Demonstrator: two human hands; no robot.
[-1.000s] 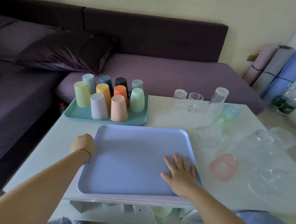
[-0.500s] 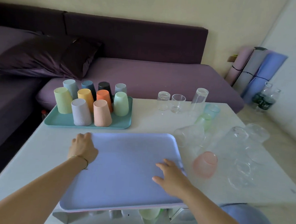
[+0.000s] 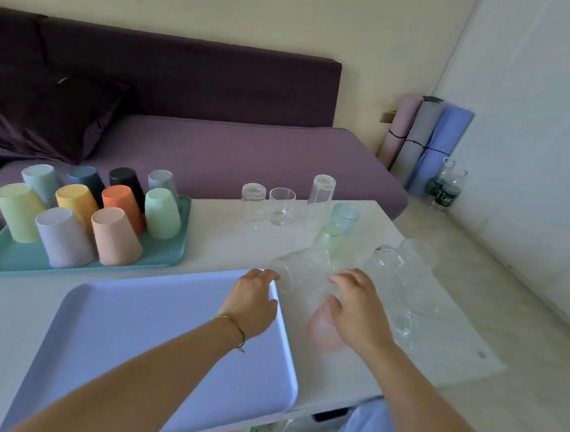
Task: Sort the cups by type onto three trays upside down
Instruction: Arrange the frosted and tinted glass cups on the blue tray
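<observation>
A lavender tray (image 3: 129, 343) lies bare at the table's front. Behind it, a teal tray (image 3: 169, 259) carries several pastel plastic cups (image 3: 115, 237) upside down. My left hand (image 3: 255, 302) hovers over the lavender tray's right rim, fingertips at the mouth of a clear glass (image 3: 302, 267) lying on its side. My right hand (image 3: 354, 308) hangs with loosely bent fingers just right of that glass, above a pink tinted cup (image 3: 321, 331). Neither hand grips anything. Green (image 3: 329, 237) and blue (image 3: 345, 215) tinted cups stand behind.
Three clear glasses (image 3: 281, 206) stand at the table's back edge. More clear glasses (image 3: 417, 274) crowd the right side near the table edge. A purple sofa (image 3: 234, 152) runs behind; rolled mats (image 3: 425, 141) and water bottles (image 3: 443, 188) stand in the corner.
Both hands left the lavender tray and moved right toward the glasses. The left went from the tray's left rim to its right rim. My view swung right.
</observation>
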